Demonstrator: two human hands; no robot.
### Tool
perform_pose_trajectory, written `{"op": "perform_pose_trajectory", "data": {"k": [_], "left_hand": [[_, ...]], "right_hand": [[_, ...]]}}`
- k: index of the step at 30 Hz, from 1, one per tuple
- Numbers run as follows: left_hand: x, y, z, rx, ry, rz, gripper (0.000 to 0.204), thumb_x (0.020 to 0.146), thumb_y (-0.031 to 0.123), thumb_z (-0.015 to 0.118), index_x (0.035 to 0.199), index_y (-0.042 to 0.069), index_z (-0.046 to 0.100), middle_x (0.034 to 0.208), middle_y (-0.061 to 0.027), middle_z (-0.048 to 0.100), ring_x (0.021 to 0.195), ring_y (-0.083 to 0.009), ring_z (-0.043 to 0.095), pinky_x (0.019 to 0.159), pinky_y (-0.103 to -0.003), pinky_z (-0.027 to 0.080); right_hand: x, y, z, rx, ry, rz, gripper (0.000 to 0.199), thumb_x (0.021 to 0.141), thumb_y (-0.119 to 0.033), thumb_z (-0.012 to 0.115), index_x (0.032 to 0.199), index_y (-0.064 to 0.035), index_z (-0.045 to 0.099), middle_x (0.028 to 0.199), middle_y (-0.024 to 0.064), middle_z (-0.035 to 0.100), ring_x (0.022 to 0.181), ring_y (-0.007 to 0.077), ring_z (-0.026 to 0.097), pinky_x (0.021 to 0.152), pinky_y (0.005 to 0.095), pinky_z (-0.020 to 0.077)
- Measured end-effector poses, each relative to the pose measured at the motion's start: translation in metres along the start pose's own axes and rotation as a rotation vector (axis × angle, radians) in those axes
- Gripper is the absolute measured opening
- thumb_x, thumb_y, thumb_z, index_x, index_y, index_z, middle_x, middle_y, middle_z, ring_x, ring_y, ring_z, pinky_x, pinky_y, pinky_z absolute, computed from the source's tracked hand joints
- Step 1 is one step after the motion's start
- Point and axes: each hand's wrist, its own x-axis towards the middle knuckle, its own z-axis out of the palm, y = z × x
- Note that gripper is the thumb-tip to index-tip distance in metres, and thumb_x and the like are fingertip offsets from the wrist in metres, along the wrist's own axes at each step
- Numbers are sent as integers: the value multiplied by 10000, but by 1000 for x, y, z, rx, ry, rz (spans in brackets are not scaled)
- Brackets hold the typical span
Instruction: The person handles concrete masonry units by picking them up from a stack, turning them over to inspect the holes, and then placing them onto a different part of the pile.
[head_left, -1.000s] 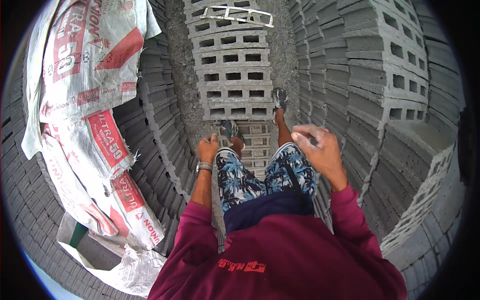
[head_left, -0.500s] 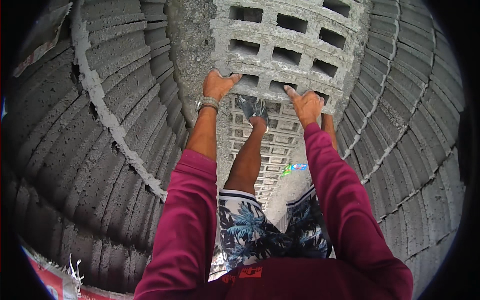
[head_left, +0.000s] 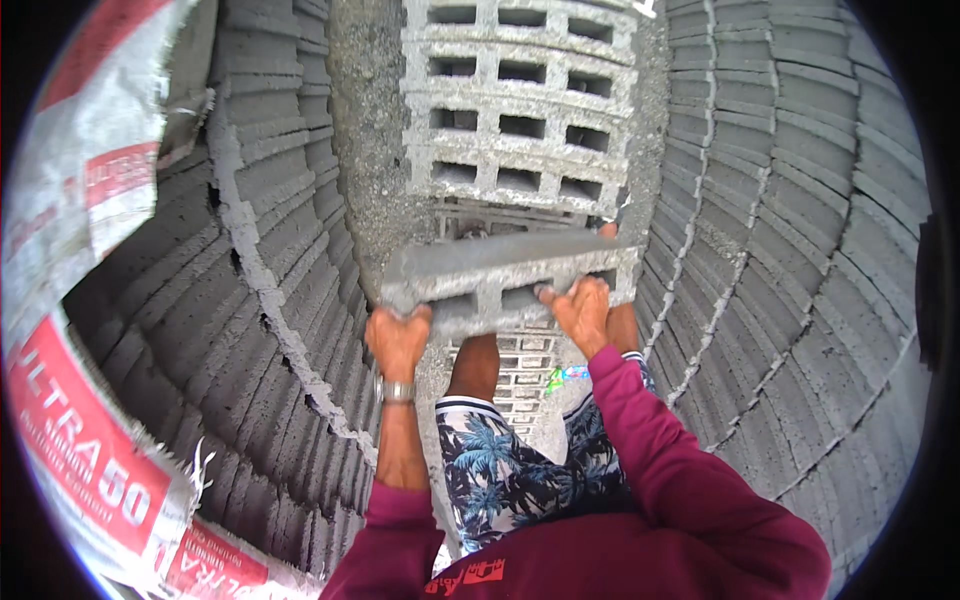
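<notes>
A grey hollow concrete block [head_left: 500, 272] is held up in front of my legs, apart from the row behind it. It tilts a little, its right end farther from me, and its holes face up. My left hand [head_left: 398, 338] grips the left end, with the thumb at the near edge. Near the right end, my right hand [head_left: 582, 312] is closed on the block, its thumb at the middle hole. Beyond it lies a row of hollow blocks [head_left: 518, 150] set side by side. The fingers under the block are hidden.
Tall stacks of concrete blocks rise close by on the left [head_left: 290, 200] and the right [head_left: 780, 230]. Red and white cement bags [head_left: 100, 440] hang at the far left. More blocks [head_left: 520, 375] and a small green and blue wrapper [head_left: 568, 376] lie below, near my legs.
Both hands have pulled the nearest block away from the row, toward me, and it now hangs between them. My view has shifted, showing more of the bags at left.
</notes>
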Motion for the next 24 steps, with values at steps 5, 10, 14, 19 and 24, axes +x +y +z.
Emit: {"op": "perform_pose_trajectory", "data": {"k": [5, 10, 14, 19, 24], "left_hand": [[-103, 32, -128, -128, 29, -62, 293, 669, 189, 706, 696, -89, 619, 631, -140, 634, 580, -204, 554, 593, -400, 466], [-208, 78, -237, -604, 161, 76, 268, 739, 144, 722, 796, -104, 635, 740, -142, 660, 658, -202, 585, 635, -382, 462], [-275, 159, -275, -789, 140, 240, 247, 815, 157, 740, 783, -57, 623, 722, -23, 591, 630, -118, 474, 565, -304, 383], [-343, 265, -308, -781, -79, 490, 458, 842, 290, 768, 718, -108, 579, 642, -59, 562, 616, -132, 434, 530, -361, 365], [-383, 374, -297, -693, -157, 773, 618, 860, 330, 750, 527, -8, 354, 553, -18, 388, 583, -120, 334, 466, -380, 264]], "right_hand": [[-97, -66, -147, -54, -56, -156, 484, 687, -406, 770, 731, 68, 680, 761, 266, 674, 809, 383, 654, 935, 457, 416], [-183, -119, -294, -83, 31, -450, 431, 700, -367, 770, 697, 52, 669, 705, 262, 653, 770, 385, 649, 937, 443, 410], [-221, -114, -425, -117, 344, -634, 416, 695, -353, 768, 657, 47, 659, 656, 259, 636, 721, 391, 641, 922, 438, 418], [-272, -86, -590, -225, 619, -683, 378, 661, -314, 741, 616, 48, 643, 590, 261, 600, 613, 401, 602, 851, 416, 449], [-292, -20, -709, -308, 844, -581, 401, 618, -287, 739, 501, 35, 531, 484, 234, 474, 497, 383, 515, 725, 432, 461]]}}
